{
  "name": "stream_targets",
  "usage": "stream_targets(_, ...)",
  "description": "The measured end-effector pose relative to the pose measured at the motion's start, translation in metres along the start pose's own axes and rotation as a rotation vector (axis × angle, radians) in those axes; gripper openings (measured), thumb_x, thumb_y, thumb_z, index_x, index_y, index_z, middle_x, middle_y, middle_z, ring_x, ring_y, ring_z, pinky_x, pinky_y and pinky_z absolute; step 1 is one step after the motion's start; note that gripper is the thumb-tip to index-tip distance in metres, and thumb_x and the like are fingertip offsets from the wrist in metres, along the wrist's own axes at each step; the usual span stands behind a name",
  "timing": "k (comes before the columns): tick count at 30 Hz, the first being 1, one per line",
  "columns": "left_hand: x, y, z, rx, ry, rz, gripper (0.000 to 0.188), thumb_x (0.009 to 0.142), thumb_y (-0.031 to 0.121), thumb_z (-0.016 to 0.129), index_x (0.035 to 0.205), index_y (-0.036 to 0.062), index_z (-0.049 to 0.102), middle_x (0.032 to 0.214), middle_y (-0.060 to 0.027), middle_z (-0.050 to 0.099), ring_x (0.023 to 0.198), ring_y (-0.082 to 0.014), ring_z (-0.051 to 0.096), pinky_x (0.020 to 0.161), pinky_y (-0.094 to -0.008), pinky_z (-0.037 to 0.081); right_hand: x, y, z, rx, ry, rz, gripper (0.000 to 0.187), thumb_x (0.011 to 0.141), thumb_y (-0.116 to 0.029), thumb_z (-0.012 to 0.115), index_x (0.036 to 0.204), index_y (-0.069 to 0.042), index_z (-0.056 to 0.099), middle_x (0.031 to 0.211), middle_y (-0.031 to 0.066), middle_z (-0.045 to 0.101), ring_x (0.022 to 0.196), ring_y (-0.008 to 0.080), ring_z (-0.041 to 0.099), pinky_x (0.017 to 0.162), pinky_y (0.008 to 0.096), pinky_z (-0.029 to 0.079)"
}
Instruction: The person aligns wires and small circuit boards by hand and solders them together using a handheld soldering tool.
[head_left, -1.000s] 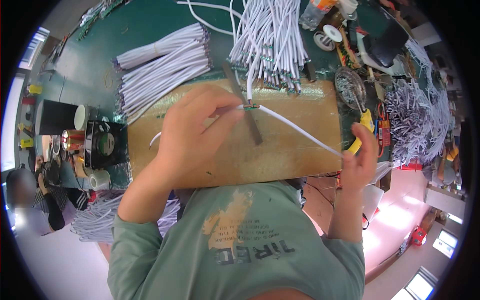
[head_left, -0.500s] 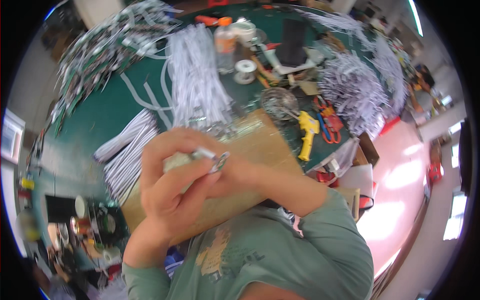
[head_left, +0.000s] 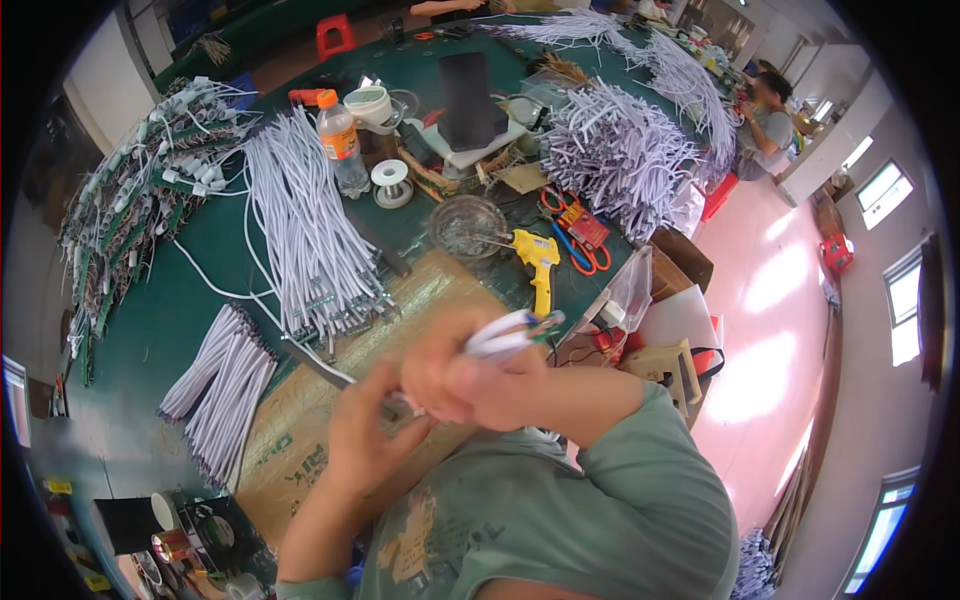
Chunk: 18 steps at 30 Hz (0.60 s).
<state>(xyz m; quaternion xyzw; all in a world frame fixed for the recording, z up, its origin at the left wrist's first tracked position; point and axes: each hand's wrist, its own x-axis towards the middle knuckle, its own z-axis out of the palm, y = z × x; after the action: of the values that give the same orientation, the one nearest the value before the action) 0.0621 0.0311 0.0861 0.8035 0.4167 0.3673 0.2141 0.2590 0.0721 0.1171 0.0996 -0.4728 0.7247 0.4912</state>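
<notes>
My right hand (head_left: 478, 375) is closed around a white cable (head_left: 505, 335) whose end, with a small connector, sticks out past my fingers to the right. My left hand (head_left: 368, 432) sits just below and left of it, fingers curled toward the other end of the same cable; the image is blurred, so its grip is unclear. Both hands hover above a brown cardboard sheet (head_left: 300, 420) lying on the green table (head_left: 150, 330).
A bundle of white cables (head_left: 305, 235) lies beyond the cardboard, a smaller pile (head_left: 220, 385) to the left. A yellow glue gun (head_left: 540, 265), red-handled scissors (head_left: 575, 225), glass ashtray (head_left: 468, 225), bottle (head_left: 340, 140) and solder spool (head_left: 390, 180) stand farther back. A person (head_left: 765, 120) sits far right.
The view has swung left and up, showing more of the table. My hands have come together near my chest, the right one now gripping the cable that was stretched across the cardboard.
</notes>
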Motion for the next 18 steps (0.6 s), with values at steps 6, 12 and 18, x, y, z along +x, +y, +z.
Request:
stream_targets(6,-0.019,0.002,0.005,-0.008,-0.162,-0.076,0.028,0.08,0.012,0.076,0.107,0.0079,0.07,0.081,-0.0117,0.068,0.072,-0.0331,0.065,0.065,-0.0418,0.05,-0.008,-0.098,-0.003,-0.844,0.124,-0.073,0.033,0.106,-0.031,0.048,0.097,-0.002,0.061,0.079,0.0107,0.059,0.073,0.0204,0.057,0.062,0.0296,0.043)
stream_targets(12,-0.036,0.013,0.01,-0.207,-0.337,0.082,0.027,0.082,0.017,0.076,0.107,0.0076,0.071,0.083,-0.0108,0.068,0.076,-0.0337,0.067,0.07,-0.0431,0.053,-0.02,-0.245,0.034,-0.902,0.344,-0.322,0.041,0.107,-0.044,0.047,0.088,-0.009,0.054,0.071,0.0042,0.047,0.05,0.0093,0.035,0.045,0.0256,0.03)
stream_targets(18,-0.041,0.02,0.02,-0.221,-0.396,0.119,0.029,0.084,0.019,0.075,0.111,0.0085,0.071,0.097,-0.0124,0.072,0.09,-0.0343,0.07,0.079,-0.0422,0.056,0.007,-0.374,0.048,-1.328,0.817,-0.364,0.039,0.102,-0.044,0.058,0.094,-0.006,0.06,0.073,-0.0018,0.046,0.055,0.0042,0.036,0.049,0.0237,0.029)
